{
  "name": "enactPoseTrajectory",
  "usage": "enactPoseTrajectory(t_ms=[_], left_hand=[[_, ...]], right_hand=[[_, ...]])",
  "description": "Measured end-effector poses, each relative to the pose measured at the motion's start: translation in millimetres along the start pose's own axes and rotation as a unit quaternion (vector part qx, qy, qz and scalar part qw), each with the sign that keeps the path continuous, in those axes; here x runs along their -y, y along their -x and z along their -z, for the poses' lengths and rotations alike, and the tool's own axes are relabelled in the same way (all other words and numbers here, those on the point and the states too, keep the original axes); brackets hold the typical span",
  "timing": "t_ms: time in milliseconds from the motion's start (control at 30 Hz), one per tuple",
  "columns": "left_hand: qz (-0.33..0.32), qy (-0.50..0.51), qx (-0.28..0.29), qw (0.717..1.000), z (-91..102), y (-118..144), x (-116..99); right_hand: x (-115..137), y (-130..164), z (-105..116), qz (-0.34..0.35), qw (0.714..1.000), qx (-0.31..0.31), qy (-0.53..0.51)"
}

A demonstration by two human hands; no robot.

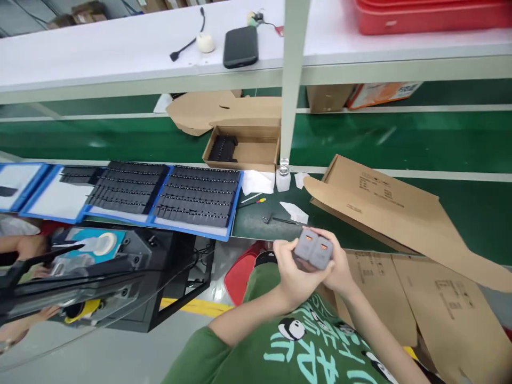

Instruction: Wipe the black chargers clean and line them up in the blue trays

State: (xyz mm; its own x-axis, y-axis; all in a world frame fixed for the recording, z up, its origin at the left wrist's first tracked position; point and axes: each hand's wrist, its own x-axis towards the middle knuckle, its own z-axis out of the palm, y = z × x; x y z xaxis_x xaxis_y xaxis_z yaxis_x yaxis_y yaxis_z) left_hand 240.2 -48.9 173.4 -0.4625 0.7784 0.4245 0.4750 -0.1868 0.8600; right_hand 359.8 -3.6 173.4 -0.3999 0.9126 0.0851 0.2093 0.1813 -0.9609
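both hands, left (290, 272) and right (340, 266), are clamped on the grey part (314, 249), its long axis running across between them, fingers wrapped around each end

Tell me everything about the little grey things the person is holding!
The two grey blocks look like small matte plastic pieces with rounded corners, side by side and touching. Each shows a small orange-red patch on its upper face. They sit tilted, held close above the green shirt, near the table's edge. The left hand grips them from below and the left; the right hand wraps their right side.
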Motion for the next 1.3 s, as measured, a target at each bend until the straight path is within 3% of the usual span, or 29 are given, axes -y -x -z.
enactPoseTrajectory(t_ms=[100,200,267,367,567,667,767,900,1000,1167,1300], left_hand=[[0.024,0.091,0.106,0.990,15.6,-30,39],[0.069,0.176,0.198,0.962,34.1,-64,79],[0.113,0.213,0.225,0.944,48.4,-78,100],[0.177,0.235,0.204,0.934,71.2,-85,124],[0.246,0.221,0.074,0.941,107.0,-86,157],[0.249,0.191,0.035,0.949,123.9,-94,162],[0.209,0.173,0.025,0.962,145.7,-111,158],[0.115,0.170,0.030,0.978,173.3,-136,142],[0.046,0.156,0.029,0.986,186.2,-148,133],[-0.005,0.138,0.029,0.990,192.4,-159,126],[-0.034,0.148,0.024,0.988,192.2,-167,122]], right_hand=[[-7,-19,-18,-0.029,1.000,0.002,-0.001],[-8,-50,-36,-0.044,0.995,0.093,0.006],[-6,-75,-53,-0.051,0.986,0.160,0.019],[-1,-111,-84,-0.053,0.969,0.240,0.040],[21,-177,-127,-0.023,0.906,0.409,0.103],[14,-207,-133,-0.009,0.880,0.454,0.141],[-22,-237,-137,-0.024,0.861,0.482,0.162],[-86,-262,-155,-0.077,0.857,0.429,0.277],[-114,-268,-174,-0.101,0.837,0.424,0.331],[-117,-268,-189,-0.143,0.842,0.410,0.321],[-89,-266,-162,-0.180,0.876,0.384,0.230]])
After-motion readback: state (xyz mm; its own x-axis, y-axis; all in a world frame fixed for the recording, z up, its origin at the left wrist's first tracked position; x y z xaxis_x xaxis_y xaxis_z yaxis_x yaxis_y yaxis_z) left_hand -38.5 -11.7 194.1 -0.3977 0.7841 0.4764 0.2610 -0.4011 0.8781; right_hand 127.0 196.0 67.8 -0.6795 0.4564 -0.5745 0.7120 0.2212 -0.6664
